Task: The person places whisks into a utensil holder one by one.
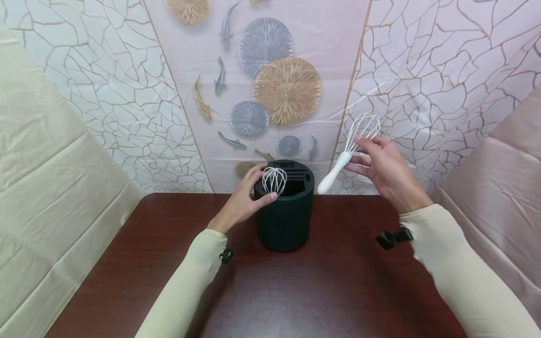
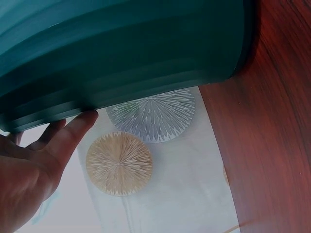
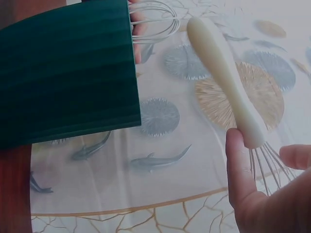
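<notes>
A dark green utensil holder (image 1: 284, 223), round and upright, stands on the table, with slots in its top. One whisk stands in it, its wire loops (image 1: 274, 180) rising above the rim. My left hand (image 1: 245, 197) grips the holder's left side by the rim, thumb in front and fingers farther back. In the left wrist view its fingertips (image 2: 87, 115) lie against the green wall. To the right, my right hand (image 1: 384, 164) holds a second whisk (image 1: 335, 172) by its wires, in the air. Its white handle (image 3: 223, 73) points down and left toward the holder.
The brown wooden table (image 1: 287, 295) ends at a patterned cloth backdrop (image 1: 262, 84) behind the holder. Beige cloth walls (image 1: 50, 188) rise on both sides. A black wrist camera (image 1: 393, 238) sits under the right sleeve.
</notes>
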Demonstrator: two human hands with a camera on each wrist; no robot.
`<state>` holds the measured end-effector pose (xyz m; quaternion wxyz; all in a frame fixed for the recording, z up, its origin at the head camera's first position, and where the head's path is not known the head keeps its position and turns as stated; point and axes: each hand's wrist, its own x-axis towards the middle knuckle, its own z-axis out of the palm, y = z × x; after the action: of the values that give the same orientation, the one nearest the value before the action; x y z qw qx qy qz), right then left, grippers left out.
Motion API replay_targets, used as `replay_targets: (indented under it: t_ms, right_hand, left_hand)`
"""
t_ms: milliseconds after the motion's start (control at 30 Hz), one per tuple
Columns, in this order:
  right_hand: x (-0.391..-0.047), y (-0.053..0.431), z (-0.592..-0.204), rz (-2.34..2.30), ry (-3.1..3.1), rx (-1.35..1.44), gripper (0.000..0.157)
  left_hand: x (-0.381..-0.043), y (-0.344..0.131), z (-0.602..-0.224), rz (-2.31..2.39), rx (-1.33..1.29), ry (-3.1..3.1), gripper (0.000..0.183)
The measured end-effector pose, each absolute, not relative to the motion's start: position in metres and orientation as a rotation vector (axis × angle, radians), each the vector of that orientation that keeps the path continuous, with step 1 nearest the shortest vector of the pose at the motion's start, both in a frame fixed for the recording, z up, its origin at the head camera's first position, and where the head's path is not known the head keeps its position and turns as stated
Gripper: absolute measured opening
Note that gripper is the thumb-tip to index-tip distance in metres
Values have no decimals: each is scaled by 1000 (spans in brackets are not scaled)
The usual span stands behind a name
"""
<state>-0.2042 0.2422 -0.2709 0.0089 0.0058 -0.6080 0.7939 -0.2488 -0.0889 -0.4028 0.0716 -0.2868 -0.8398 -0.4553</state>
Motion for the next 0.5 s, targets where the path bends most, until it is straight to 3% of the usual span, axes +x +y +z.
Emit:
replay_targets:
  t_ms: [333, 500]
  right_hand:
    - [-205, 216, -265, 2248, -1860, 135, 58]
    - [-205, 198, -261, 2107, -1885, 225, 59]
  left_hand:
    - [-250, -87, -404, -1380, -854, -2509, 55]
    - [-250, -90, -403, -1371, -843, -2512, 57]
